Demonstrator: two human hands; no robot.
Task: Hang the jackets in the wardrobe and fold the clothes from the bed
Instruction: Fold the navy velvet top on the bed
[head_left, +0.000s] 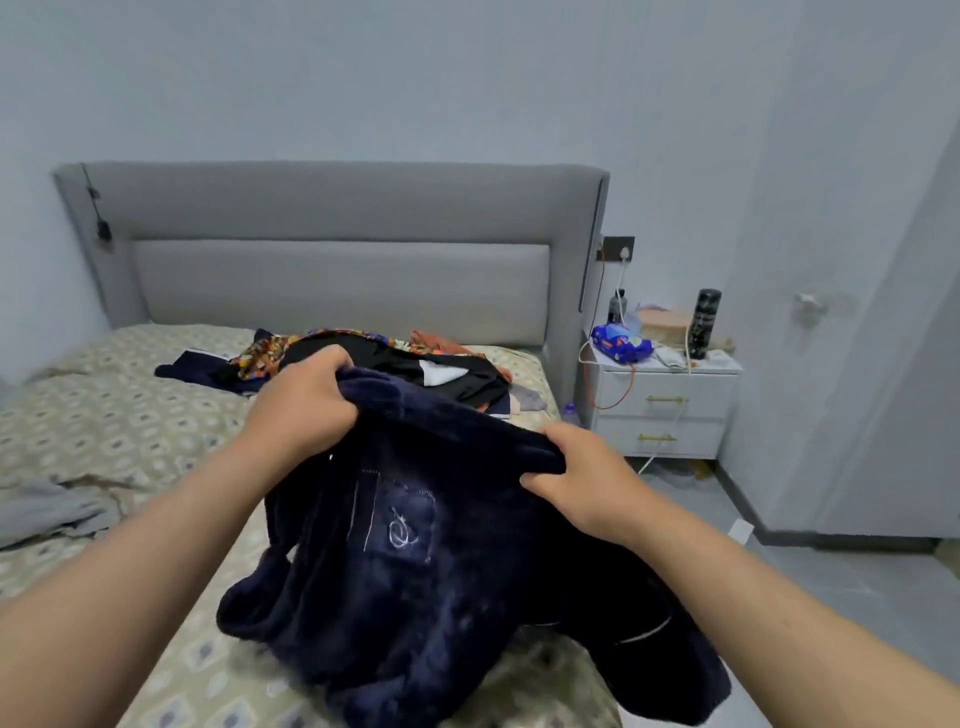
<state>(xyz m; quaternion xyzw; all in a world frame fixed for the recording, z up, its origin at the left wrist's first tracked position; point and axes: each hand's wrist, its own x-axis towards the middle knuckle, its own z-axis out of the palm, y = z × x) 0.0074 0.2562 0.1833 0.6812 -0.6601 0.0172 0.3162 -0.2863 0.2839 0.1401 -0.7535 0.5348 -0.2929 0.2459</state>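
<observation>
A dark navy fleece jacket (431, 587) with a white embroidered patch hangs in front of me over the near right corner of the bed (124, 426). My left hand (306, 400) grips its upper edge on the left. My right hand (582, 473) grips the same edge further right. The lower part of the jacket rests crumpled on the patterned sheet. Behind it, a pile of clothes (374, 364) lies near the headboard, with dark, orange-patterned and black pieces.
A grey padded headboard (332, 234) backs the bed. A grey cloth (47, 509) lies at the bed's left edge. A white nightstand (665, 405) to the right holds a blue toy car, a dark bottle and cables. A door (883, 364) stands at far right.
</observation>
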